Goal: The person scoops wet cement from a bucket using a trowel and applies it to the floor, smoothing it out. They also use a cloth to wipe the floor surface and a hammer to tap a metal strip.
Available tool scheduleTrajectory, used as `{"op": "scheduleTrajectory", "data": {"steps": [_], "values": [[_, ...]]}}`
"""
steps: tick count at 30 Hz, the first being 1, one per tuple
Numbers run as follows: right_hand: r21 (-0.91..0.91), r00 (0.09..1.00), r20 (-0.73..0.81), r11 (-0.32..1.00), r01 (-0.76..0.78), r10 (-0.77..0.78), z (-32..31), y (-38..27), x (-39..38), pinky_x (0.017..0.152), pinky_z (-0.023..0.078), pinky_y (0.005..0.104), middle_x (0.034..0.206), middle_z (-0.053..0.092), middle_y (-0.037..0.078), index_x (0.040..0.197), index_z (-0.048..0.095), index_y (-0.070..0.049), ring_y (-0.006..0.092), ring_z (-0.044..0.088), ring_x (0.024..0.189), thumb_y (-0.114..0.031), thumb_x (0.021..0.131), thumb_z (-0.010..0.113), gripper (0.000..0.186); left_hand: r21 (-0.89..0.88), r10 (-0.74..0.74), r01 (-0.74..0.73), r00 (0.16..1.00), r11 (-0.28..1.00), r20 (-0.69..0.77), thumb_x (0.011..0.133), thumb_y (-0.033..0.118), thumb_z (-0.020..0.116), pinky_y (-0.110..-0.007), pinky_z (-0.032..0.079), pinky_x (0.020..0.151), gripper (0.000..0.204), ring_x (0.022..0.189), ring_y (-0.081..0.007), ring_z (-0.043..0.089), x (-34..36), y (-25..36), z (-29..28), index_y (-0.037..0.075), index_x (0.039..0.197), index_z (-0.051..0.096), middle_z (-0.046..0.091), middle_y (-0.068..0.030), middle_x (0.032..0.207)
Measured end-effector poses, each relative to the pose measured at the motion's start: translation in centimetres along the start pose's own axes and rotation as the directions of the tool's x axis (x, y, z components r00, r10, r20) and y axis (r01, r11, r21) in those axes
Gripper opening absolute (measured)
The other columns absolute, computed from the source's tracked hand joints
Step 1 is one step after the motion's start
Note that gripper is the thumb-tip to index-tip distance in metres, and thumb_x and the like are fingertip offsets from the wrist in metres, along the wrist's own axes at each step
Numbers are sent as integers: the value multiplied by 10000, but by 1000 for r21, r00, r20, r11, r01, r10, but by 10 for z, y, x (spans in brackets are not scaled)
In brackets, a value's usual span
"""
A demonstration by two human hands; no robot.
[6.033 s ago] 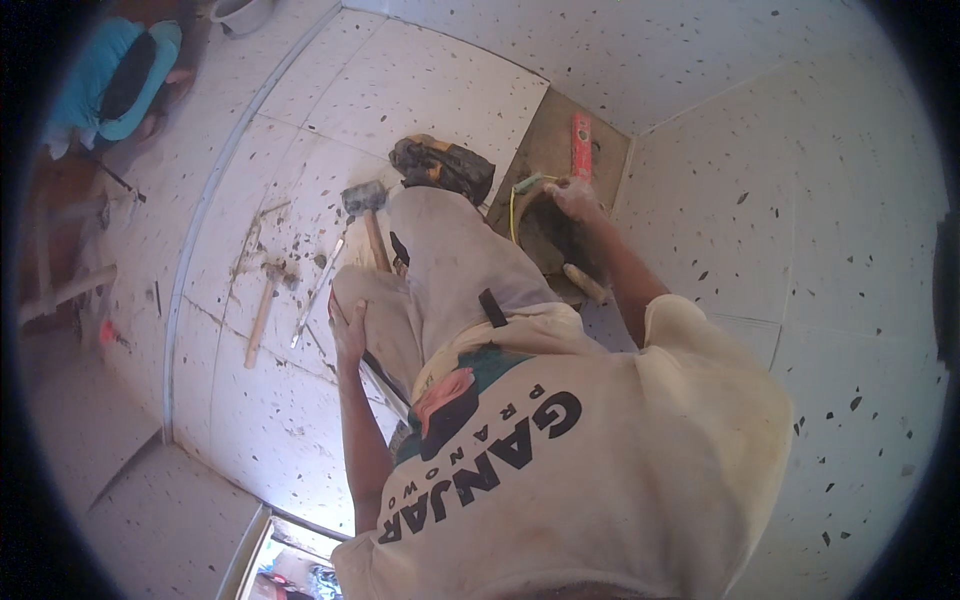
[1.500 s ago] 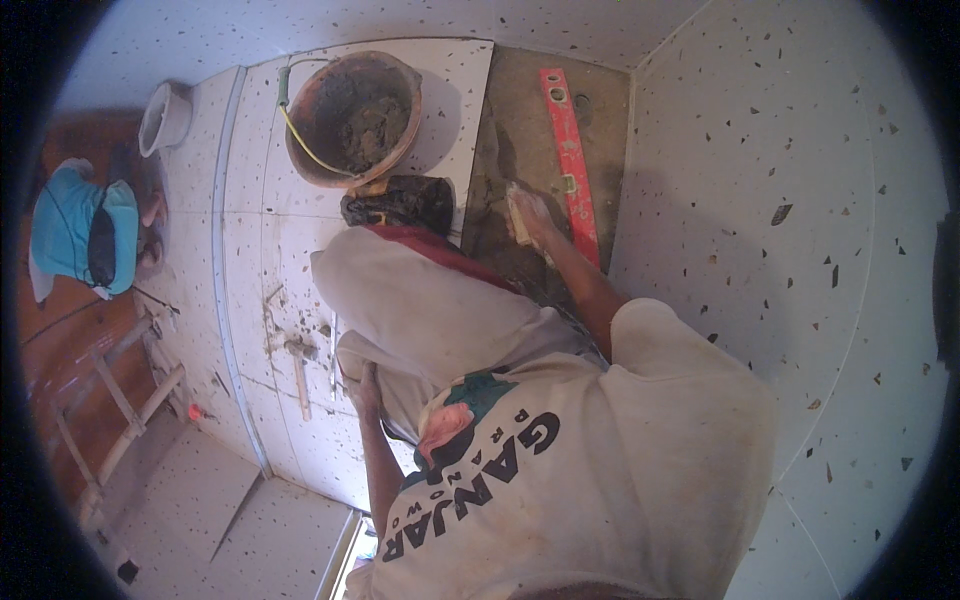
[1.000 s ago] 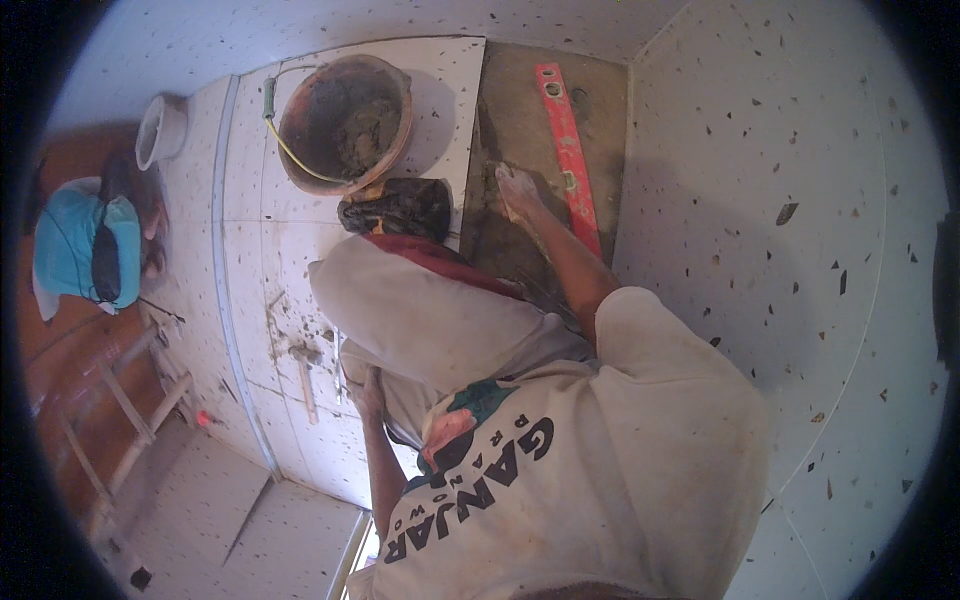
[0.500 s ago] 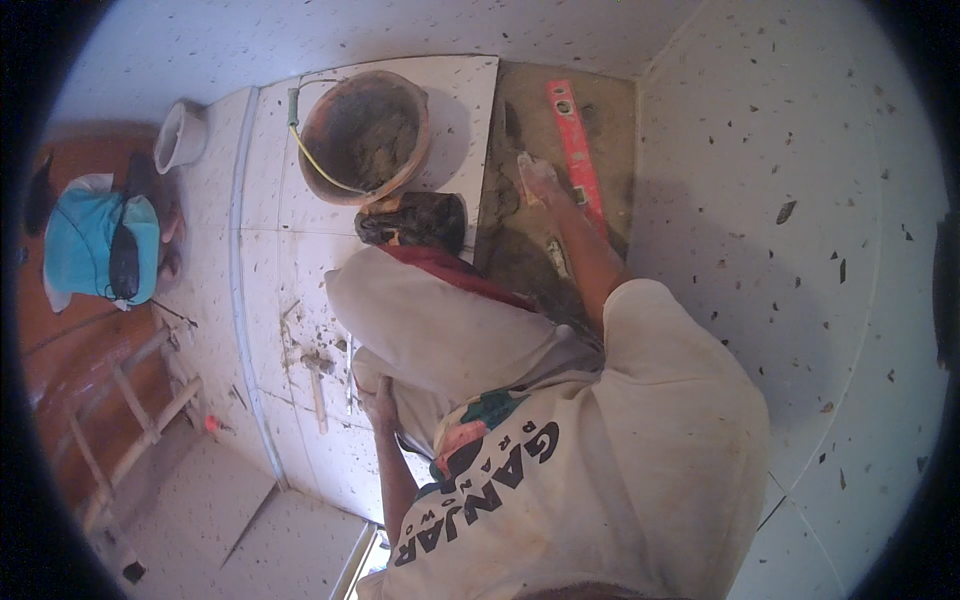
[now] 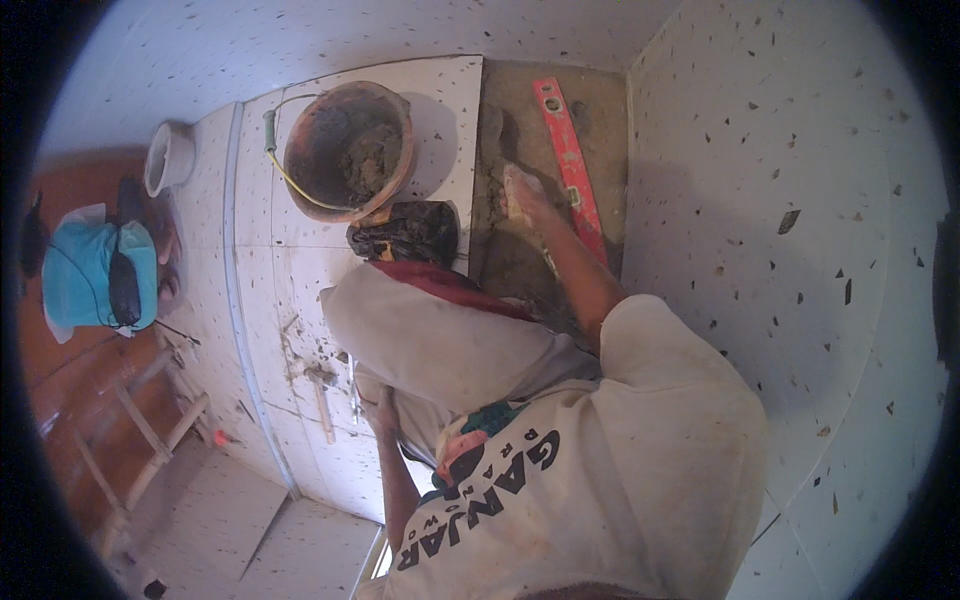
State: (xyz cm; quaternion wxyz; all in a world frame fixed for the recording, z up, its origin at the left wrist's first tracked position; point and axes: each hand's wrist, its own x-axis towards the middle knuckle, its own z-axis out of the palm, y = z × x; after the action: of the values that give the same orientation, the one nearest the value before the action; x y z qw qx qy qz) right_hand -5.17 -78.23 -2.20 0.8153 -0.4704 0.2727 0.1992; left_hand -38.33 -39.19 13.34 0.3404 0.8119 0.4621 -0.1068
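Observation:
My right hand (image 5: 524,196) is closed around a trowel at the edge of the brown mortar bed (image 5: 535,75). The trowel's dark blade (image 5: 490,132) points away from me, low over the mortar beside the white tile. Just right of that hand a red spirit level (image 5: 568,150) lies lengthwise on the bed. My left hand (image 5: 378,410) is low beside my trouser leg; its fingers are mostly hidden. A round bucket (image 5: 405,150) with grey mortar (image 5: 370,165) inside stands on the tiles to the left of the bed.
A crumpled black, plastic-looking thing (image 5: 425,232) sits between bucket and knee. A hammer (image 5: 324,405) lies on the stained tiles. Farther left are a white pail (image 5: 170,160), a blue bundle (image 5: 85,275) and a ladder (image 5: 150,440). A speckled wall (image 5: 760,170) rises at the right.
My right hand has drawn slightly back toward me with the trowel, whose blade has shifted left toward the tile edge. The whole view has tilted a little. My left hand remains by the leg.

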Motion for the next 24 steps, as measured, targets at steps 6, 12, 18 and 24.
{"op": "scheduleTrajectory", "data": {"steps": [6,12,18,24], "values": [[-38,999,-38,999,-1,0,22,-4,29,482,520,332,749,576,49,1008,562,-78,170,601,584,-523,957,525,449,20,15,-16,999,1000,45,776,461,751,-472,316,1120,1004,1349,-445,369,14,-24,-2,-32,1495,253,349,-333,1460],[-155,1000,4,988,-18,19,10,-21,40,512,525,336,754,577,33,988,572,-88,163,591,595,-509,961,529,424,29,10,-11,999,1000,45,767,507,748,-465,285,1140,1047,1379,-449,317,19,-32,1,-45,1495,237,320,-343,1474],[-241,995,48,968,-68,82,-28,-28,34,571,519,325,759,560,16,1014,596,-112,152,555,598,-516,941,561,412,87,-23,20,999,996,40,754,527,766,-458,283,1146,1103,1385,-439,315,20,-25,2,-96,1479,216,314,-340,1480],[-343,984,-23,924,-172,174,-50,-22,-12,568,518,315,769,559,29,1028,607,-115,152,555,596,-541,916,579,441,27,-11,9,998,1000,66,753,479,786,-446,325,1123,1070,1357,-420,374,6,-9,-2,-108,1464,242,358,-328,1460]]}}
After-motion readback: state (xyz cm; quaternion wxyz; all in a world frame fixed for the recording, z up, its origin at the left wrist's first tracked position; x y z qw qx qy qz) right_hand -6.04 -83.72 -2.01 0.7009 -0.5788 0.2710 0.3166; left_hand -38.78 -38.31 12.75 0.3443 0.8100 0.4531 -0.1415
